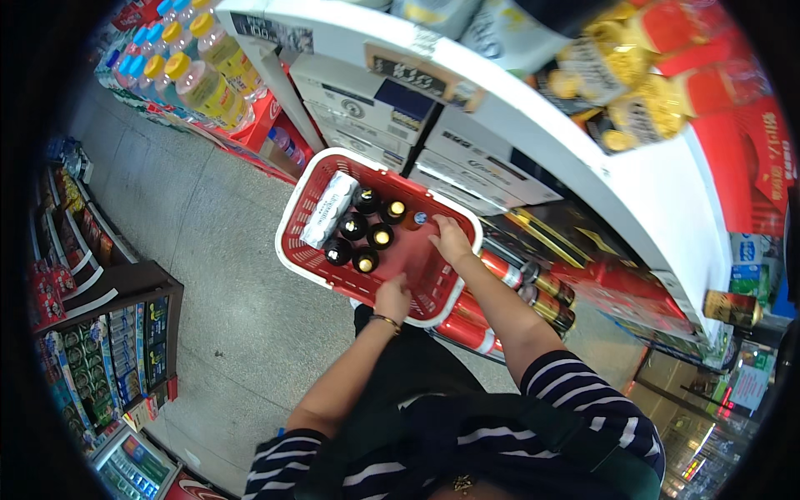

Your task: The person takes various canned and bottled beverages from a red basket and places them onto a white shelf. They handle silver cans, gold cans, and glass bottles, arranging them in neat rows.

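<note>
A red plastic shopping basket (306, 274) with a white rim is before me, beside the shelf. In its left part lie a silvery-white wrapped pack (330, 209) and several dark bottles (380, 235); one more bottle (417, 219) with a blue-and-white cap is near my right hand (451, 239). That hand reaches over the right part of the basket, its fingertips beside this bottle; whether they touch it I cannot tell. My left hand (393, 299), with a bracelet at the wrist, is at the near edge, its fingers bent inward. What it grips, if anything, is hidden.
A white display shelf (662, 181) curves along the right, with stacked cartons (362, 109) below its edge and bagged goods (600, 62) on top. Red cylindrical packs (465, 331) lie beside the basket. Capped drink bottles (212, 94) stand at upper left; store shelving (147, 281) is across the grey floor (237, 250).
</note>
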Action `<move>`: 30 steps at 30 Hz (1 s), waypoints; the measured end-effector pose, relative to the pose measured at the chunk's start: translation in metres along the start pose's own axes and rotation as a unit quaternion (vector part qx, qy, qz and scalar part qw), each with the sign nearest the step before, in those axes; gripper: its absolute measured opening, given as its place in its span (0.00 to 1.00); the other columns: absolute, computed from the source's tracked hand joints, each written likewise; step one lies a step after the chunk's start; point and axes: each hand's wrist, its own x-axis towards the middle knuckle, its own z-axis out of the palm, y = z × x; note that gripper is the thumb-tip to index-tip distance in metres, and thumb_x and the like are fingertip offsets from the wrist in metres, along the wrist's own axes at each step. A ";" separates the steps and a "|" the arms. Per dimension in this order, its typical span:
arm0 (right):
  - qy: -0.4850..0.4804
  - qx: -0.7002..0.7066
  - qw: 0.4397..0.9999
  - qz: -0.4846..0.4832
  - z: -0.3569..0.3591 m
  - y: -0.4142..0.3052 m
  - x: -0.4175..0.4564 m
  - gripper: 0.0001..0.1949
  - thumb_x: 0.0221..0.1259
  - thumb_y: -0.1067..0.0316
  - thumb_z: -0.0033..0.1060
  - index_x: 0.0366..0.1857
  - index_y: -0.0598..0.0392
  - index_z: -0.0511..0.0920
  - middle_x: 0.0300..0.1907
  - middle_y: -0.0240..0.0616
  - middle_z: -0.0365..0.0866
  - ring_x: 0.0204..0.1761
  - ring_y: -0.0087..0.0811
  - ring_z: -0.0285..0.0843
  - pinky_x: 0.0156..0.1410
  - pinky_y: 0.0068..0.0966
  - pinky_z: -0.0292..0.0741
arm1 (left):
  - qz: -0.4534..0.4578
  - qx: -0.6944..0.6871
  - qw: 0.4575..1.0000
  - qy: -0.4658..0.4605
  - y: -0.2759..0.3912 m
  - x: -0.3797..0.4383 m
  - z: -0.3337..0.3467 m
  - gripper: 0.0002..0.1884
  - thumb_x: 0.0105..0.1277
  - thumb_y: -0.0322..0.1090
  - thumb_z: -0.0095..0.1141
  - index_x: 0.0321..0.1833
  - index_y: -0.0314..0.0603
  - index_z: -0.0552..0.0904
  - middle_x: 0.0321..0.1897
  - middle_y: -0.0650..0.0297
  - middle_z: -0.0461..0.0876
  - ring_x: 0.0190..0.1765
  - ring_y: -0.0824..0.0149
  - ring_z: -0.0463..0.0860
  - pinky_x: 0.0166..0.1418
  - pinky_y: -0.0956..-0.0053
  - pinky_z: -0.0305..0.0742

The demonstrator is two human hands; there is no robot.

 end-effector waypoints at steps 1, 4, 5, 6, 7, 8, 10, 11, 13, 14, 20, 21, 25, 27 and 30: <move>-0.007 -0.003 1.000 0.020 0.012 0.001 0.012 0.26 0.51 0.68 0.61 0.56 0.54 0.64 0.57 0.50 0.64 0.55 0.50 0.68 0.59 0.38 0.69 | -0.023 -0.010 1.000 -0.012 -0.006 0.005 0.009 0.12 0.53 0.23 0.51 0.41 0.32 0.78 0.34 0.48 0.81 0.40 0.53 0.81 0.44 0.67 0.76; 0.006 0.022 1.000 -0.001 0.044 0.006 0.045 0.28 0.49 0.69 0.63 0.57 0.56 0.64 0.56 0.53 0.66 0.55 0.49 0.69 0.58 0.36 0.69 | -0.025 -0.065 0.997 -0.022 -0.024 0.031 0.030 0.20 0.55 0.25 0.50 0.53 0.31 0.74 0.42 0.42 0.78 0.46 0.48 0.78 0.52 0.63 0.73; 0.011 0.036 0.999 -0.005 0.053 0.009 0.053 0.28 0.49 0.69 0.63 0.57 0.57 0.64 0.56 0.53 0.66 0.54 0.50 0.70 0.58 0.36 0.70 | -0.036 -0.037 0.998 -0.038 -0.031 0.041 0.034 0.20 0.56 0.26 0.50 0.53 0.31 0.74 0.42 0.42 0.78 0.46 0.48 0.78 0.52 0.62 0.73; 0.043 0.016 0.998 -0.037 0.058 0.011 0.057 0.26 0.49 0.68 0.63 0.54 0.58 0.66 0.51 0.54 0.71 0.49 0.50 0.73 0.53 0.37 0.72 | -0.046 -0.012 0.997 -0.053 -0.026 0.052 0.033 0.20 0.56 0.26 0.51 0.54 0.31 0.74 0.42 0.42 0.78 0.46 0.47 0.78 0.52 0.62 0.73; 0.034 0.008 0.999 -0.026 0.062 0.013 0.062 0.24 0.49 0.67 0.63 0.52 0.59 0.67 0.48 0.54 0.73 0.48 0.50 0.74 0.52 0.37 0.72 | -0.055 0.014 0.996 -0.068 -0.022 0.059 0.033 0.20 0.56 0.27 0.51 0.54 0.31 0.73 0.42 0.42 0.78 0.47 0.47 0.78 0.53 0.62 0.73; 0.026 0.001 1.000 -0.013 0.063 0.015 0.068 0.23 0.50 0.67 0.63 0.51 0.59 0.67 0.46 0.53 0.75 0.47 0.50 0.75 0.51 0.38 0.72 | -0.022 -0.002 1.000 -0.001 -0.025 0.066 0.040 0.16 0.54 0.29 0.55 0.46 0.30 0.76 0.37 0.42 0.79 0.43 0.46 0.78 0.47 0.60 0.73; 0.025 0.002 1.000 0.001 0.057 0.014 0.062 0.21 0.50 0.66 0.63 0.48 0.59 0.69 0.41 0.53 0.77 0.45 0.50 0.76 0.50 0.38 0.72 | -0.028 -0.006 1.000 0.013 -0.025 0.075 0.045 0.17 0.54 0.29 0.55 0.48 0.30 0.76 0.38 0.41 0.79 0.44 0.46 0.78 0.49 0.60 0.73; 0.036 0.013 0.999 0.003 0.053 0.014 0.055 0.20 0.50 0.66 0.62 0.47 0.59 0.69 0.40 0.53 0.77 0.45 0.50 0.76 0.49 0.39 0.72 | -0.028 -0.007 0.999 0.019 -0.024 0.080 0.047 0.18 0.54 0.29 0.55 0.48 0.30 0.75 0.38 0.41 0.78 0.44 0.46 0.78 0.49 0.60 0.73; 0.045 0.029 0.998 -0.012 0.029 0.004 0.029 0.18 0.51 0.66 0.62 0.45 0.59 0.69 0.39 0.54 0.78 0.44 0.50 0.76 0.49 0.39 0.73 | 0.004 0.000 0.999 0.038 -0.009 0.074 0.041 0.24 0.55 0.29 0.56 0.55 0.28 0.71 0.48 0.42 0.75 0.53 0.48 0.75 0.58 0.65 0.69; 0.048 0.036 0.998 -0.026 0.012 -0.003 0.011 0.18 0.52 0.66 0.61 0.45 0.59 0.69 0.39 0.54 0.77 0.44 0.51 0.76 0.48 0.39 0.73 | 0.035 -0.001 0.999 0.037 -0.005 0.069 0.040 0.25 0.55 0.29 0.56 0.57 0.29 0.70 0.52 0.44 0.73 0.55 0.49 0.73 0.60 0.65 0.67; 0.082 0.108 0.990 -0.025 -0.152 -0.080 -0.144 0.17 0.50 0.66 0.64 0.44 0.56 0.72 0.34 0.50 0.79 0.39 0.48 0.79 0.41 0.34 0.75 | 0.204 -0.010 0.979 0.016 0.098 -0.015 -0.008 0.31 0.52 0.31 0.60 0.62 0.42 0.66 0.61 0.47 0.65 0.61 0.49 0.68 0.62 0.63 0.65; 0.109 0.111 0.987 -0.043 -0.180 -0.091 -0.169 0.17 0.50 0.66 0.65 0.44 0.55 0.72 0.34 0.49 0.79 0.38 0.47 0.79 0.40 0.34 0.75 | 0.265 0.012 0.963 0.045 0.115 -0.032 -0.014 0.31 0.52 0.32 0.61 0.61 0.41 0.67 0.59 0.47 0.67 0.60 0.49 0.69 0.61 0.62 0.66; 0.166 0.201 0.964 -0.053 -0.286 -0.128 -0.260 0.16 0.47 0.75 0.66 0.42 0.56 0.75 0.37 0.35 0.80 0.37 0.20 0.77 0.41 0.19 0.75 | 0.382 0.039 0.923 0.027 0.223 -0.099 -0.054 0.32 0.50 0.33 0.64 0.60 0.38 0.69 0.55 0.47 0.71 0.55 0.49 0.73 0.57 0.63 0.69; 0.265 0.191 0.935 -0.137 -0.330 -0.141 -0.291 0.15 0.49 0.72 0.66 0.42 0.55 0.74 0.32 0.34 0.79 0.32 0.20 0.76 0.36 0.18 0.74 | 0.446 0.024 0.894 0.036 0.281 -0.115 -0.067 0.31 0.52 0.35 0.63 0.60 0.37 0.68 0.54 0.46 0.71 0.56 0.48 0.72 0.58 0.62 0.69; 0.344 0.209 0.906 -0.135 -0.389 -0.154 -0.320 0.14 0.50 0.72 0.65 0.41 0.57 0.74 0.32 0.32 0.79 0.35 0.18 0.76 0.38 0.17 0.74 | 0.540 -0.007 0.839 0.067 0.354 -0.123 -0.075 0.30 0.53 0.34 0.63 0.59 0.35 0.69 0.53 0.43 0.71 0.55 0.47 0.72 0.57 0.62 0.70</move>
